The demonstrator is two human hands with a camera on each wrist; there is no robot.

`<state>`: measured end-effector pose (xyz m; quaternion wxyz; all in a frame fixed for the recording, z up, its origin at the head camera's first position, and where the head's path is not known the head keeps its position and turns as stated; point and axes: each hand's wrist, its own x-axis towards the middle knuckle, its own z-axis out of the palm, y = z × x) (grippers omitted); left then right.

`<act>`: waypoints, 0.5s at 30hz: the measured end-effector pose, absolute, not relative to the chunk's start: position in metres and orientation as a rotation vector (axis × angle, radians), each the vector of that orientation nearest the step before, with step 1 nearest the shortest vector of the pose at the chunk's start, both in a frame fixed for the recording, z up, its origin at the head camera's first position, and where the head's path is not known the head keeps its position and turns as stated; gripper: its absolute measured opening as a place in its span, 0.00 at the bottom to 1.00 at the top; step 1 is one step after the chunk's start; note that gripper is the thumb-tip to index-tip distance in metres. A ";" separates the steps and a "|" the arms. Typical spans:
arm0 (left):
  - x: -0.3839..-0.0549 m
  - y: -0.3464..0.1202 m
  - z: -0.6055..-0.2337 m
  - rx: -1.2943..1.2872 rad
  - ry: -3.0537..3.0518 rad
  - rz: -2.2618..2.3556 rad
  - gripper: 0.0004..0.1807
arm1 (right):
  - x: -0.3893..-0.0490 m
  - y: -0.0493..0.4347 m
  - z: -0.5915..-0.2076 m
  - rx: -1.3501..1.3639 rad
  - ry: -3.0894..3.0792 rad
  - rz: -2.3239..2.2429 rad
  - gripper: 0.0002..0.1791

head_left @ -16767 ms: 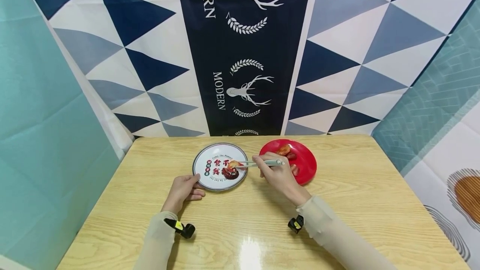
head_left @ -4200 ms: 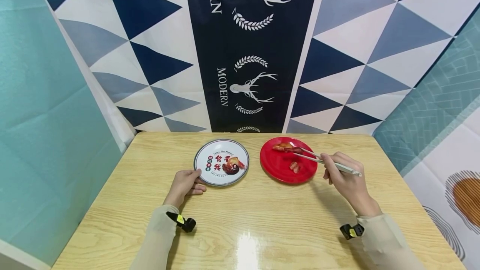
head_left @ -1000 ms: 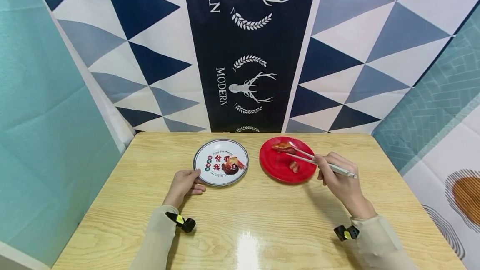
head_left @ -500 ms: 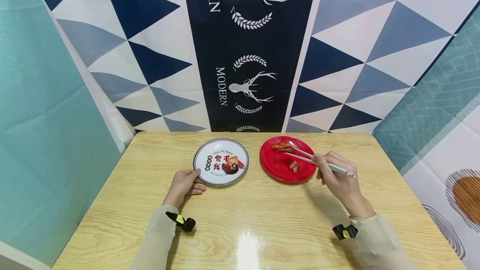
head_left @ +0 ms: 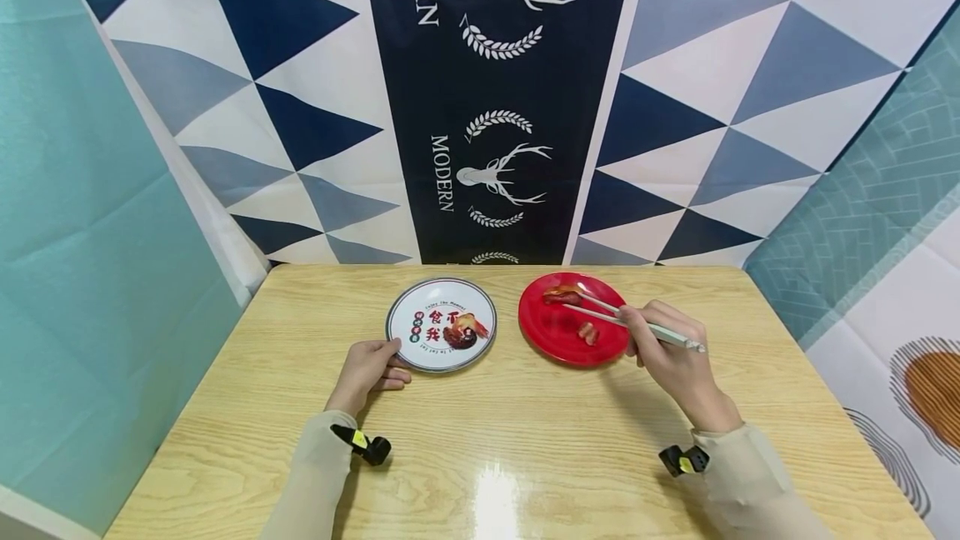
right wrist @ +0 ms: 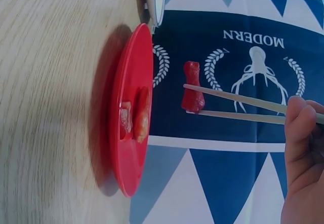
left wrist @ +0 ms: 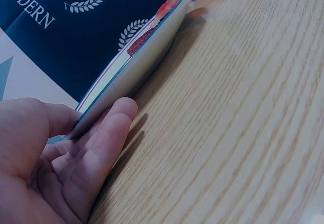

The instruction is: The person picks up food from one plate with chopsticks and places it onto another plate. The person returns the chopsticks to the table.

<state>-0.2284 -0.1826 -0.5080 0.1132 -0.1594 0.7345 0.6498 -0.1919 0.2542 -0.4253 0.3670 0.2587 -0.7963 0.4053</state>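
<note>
My left hand [head_left: 363,373] pinches the near-left rim of a white plate [head_left: 412,304], thumb on top and fingers beneath, as the left wrist view shows. A shrimp [head_left: 469,322] and a dark glossy piece of food [head_left: 457,339] lie on that plate. In my right hand [head_left: 678,365] are pale green chopsticks [head_left: 671,336]. Between their tips is a dark red, bone-shaped piece of food [right wrist: 192,101], lifted off the red plate [head_left: 551,340]. An orange-brown piece of food [right wrist: 144,115] and a paler reddish chunk [head_left: 588,333] lie on the red plate.
Both plates stand at the back of a wooden table [head_left: 480,423], side by side with a narrow gap. A patterned cloth [head_left: 495,107] hangs right behind the table edge. Wrist cameras [head_left: 367,445] are strapped to both sleeves.
Long before, the chopsticks were at the shrimp on the white plate; later they reached over the red plate from the right. Lately my right hand edges left with the red piece. Left hand stays.
</note>
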 end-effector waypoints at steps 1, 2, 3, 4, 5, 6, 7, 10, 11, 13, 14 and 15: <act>-0.228 -0.183 -0.508 -0.467 2.154 1.907 0.20 | -0.192 0.254 -0.425 0.663 -2.047 1.039 0.21; -0.228 -0.183 -0.508 -0.467 2.151 1.909 0.20 | -0.192 0.253 -0.425 0.662 -2.048 1.038 0.21; -0.228 -0.183 -0.508 -0.464 2.151 1.910 0.20 | -0.192 0.252 -0.425 0.660 -2.050 1.034 0.21; -0.228 -0.183 -0.508 -0.460 2.152 1.913 0.21 | -0.192 0.252 -0.425 0.659 -2.051 1.032 0.22; -0.228 -0.183 -0.508 -0.462 2.149 1.914 0.21 | -0.192 0.251 -0.424 0.656 -2.052 1.028 0.22; -0.228 -0.184 -0.508 -0.462 2.148 1.916 0.21 | -0.192 0.250 -0.424 0.654 -2.055 1.025 0.22; -0.228 -0.184 -0.508 -0.461 2.148 1.917 0.21 | -0.193 0.249 -0.424 0.653 -2.056 1.021 0.22; -0.229 -0.183 -0.508 -0.463 2.151 1.911 0.21 | -0.193 0.248 -0.423 0.652 -2.057 1.016 0.22; -0.229 -0.183 -0.508 -0.467 2.149 1.907 0.20 | -0.193 0.247 -0.423 0.652 -2.057 1.016 0.22; -0.229 -0.183 -0.508 -0.465 2.152 1.905 0.20 | -0.193 0.247 -0.423 0.656 -2.053 1.023 0.22; -0.229 -0.183 -0.508 -0.465 2.152 1.905 0.20 | -0.193 0.247 -0.422 0.658 -2.050 1.028 0.22; -0.229 -0.183 -0.508 -0.463 2.153 1.907 0.20 | -0.194 0.246 -0.422 0.660 -2.047 1.032 0.22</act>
